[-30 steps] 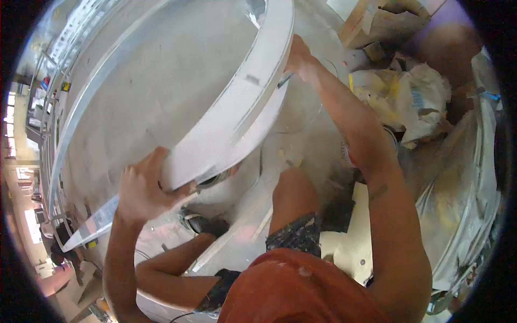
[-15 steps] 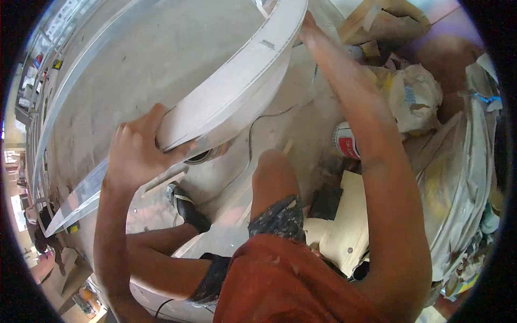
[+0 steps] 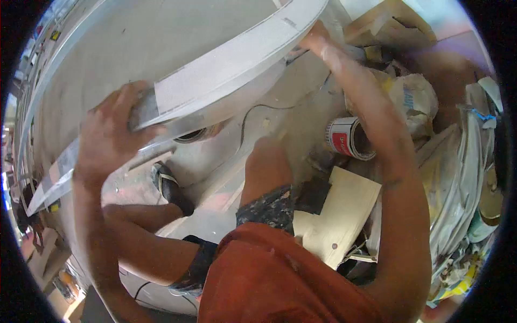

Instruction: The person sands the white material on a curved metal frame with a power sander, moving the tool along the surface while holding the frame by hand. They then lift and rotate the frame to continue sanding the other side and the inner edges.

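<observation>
A long curved strip (image 3: 231,67), pale on its broad face with fine printed marks along its edges, slants across the upper view. Around its left part is my left hand (image 3: 107,132), fingers above and thumb below, where a greyish stretch shows past the end of the white face. My right hand (image 3: 316,39) grips the strip's lower edge at the upper right; some of its fingers are hidden behind it. Beyond my left hand a shiny, translucent tapering length (image 3: 54,180) runs down to the left.
A roll with a red label (image 3: 347,139) lies beside my right forearm. Below it are a dark square piece (image 3: 312,196) and a pale wooden board (image 3: 342,215). Crumpled sacks (image 3: 414,99) and plastic sheeting (image 3: 447,183) fill the right side. A thin cable (image 3: 245,121) crosses the floor.
My left hand has moved left, off the white face's end and onto the greyish stretch. The strip lies flatter across the view. My right hand has shifted slightly right and still grips it.
</observation>
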Demonstrator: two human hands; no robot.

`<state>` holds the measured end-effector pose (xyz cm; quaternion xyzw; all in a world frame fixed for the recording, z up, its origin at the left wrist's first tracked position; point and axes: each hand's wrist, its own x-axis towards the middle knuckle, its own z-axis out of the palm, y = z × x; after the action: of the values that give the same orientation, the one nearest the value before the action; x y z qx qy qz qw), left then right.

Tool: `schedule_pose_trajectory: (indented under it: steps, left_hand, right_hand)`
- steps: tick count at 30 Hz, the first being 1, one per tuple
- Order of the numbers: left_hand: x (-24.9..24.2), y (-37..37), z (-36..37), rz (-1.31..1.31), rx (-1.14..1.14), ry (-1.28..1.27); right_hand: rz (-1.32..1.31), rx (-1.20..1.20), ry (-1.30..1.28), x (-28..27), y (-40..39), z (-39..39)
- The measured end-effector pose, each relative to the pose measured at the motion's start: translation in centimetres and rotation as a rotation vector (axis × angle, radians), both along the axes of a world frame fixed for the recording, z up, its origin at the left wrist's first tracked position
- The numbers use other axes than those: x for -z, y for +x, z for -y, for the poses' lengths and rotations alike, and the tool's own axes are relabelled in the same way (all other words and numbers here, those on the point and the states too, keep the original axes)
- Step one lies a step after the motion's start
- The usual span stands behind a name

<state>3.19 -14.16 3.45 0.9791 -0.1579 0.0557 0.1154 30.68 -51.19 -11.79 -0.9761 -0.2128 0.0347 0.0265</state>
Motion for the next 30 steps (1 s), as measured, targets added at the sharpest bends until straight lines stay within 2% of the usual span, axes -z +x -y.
schedule_pose_trajectory:
  steps: [2, 3, 6, 8, 11, 13, 15, 17, 19, 20, 22, 25, 30]
  left_hand:
    - [-0.3, -1.3, -3.4, -0.04, -0.078, 0.073]
    - [-0.4, -2.2, -4.8, -0.075, -0.173, 0.062]
    - [0.0, -3.8, -10.6, -0.118, -0.328, 0.04]
    - [1.5, -4.7, -15.2, -0.037, -0.207, 0.002]
    - [2.2, -5.0, -16.6, -0.022, -0.243, 0.059]
    - [2.0, -4.8, -16.3, -0.108, -0.299, 0.095]
    - [2.8, -5.0, -17.0, 0.046, -0.2, 0.056]
    - [3.4, -5.4, -18.5, 0.116, -0.209, 0.128]
    - [1.7, -5.1, -16.8, -0.199, -0.355, 0.078]
    - [1.9, -5.3, -16.5, -0.202, -0.356, 0.076]
    - [2.2, -6.0, -16.2, -0.021, -0.275, 0.089]
    - [1.9, -7.1, -15.9, 0.053, -0.256, 0.127]
    - [4.9, -8.9, -23.7, 0.113, -0.349, 0.217]
  right_hand:
    - [-0.016, -0.018, 0.431, 2.6, 4.5, 1.4]
    - [0.028, -0.026, 0.464, 2.8, 5.2, 1.6]
    - [0.125, -0.006, 0.382, 2.1, 6.0, 1.0]
    - [0.163, -0.012, 0.347, 1.9, 5.5, 0.3]
    - [0.221, -0.043, 0.284, 2.3, 3.6, -0.6]
    - [0.255, -0.06, 0.244, 2.6, 2.5, -1.1]
    - [0.273, -0.057, 0.227, 2.6, 2.5, -1.3]
    - [0.276, -0.044, 0.232, 2.2, 3.6, -1.3]
    - [0.277, -0.034, 0.237, 1.7, 4.7, -1.4]
    - [0.277, -0.026, 0.237, 1.6, 4.9, -1.3]
    - [0.276, -0.012, 0.235, 1.6, 4.7, -1.1]
    - [0.288, -0.024, 0.219, 1.7, 4.0, -1.2]
    - [0.326, -0.058, 0.168, 2.5, 0.5, -0.8]
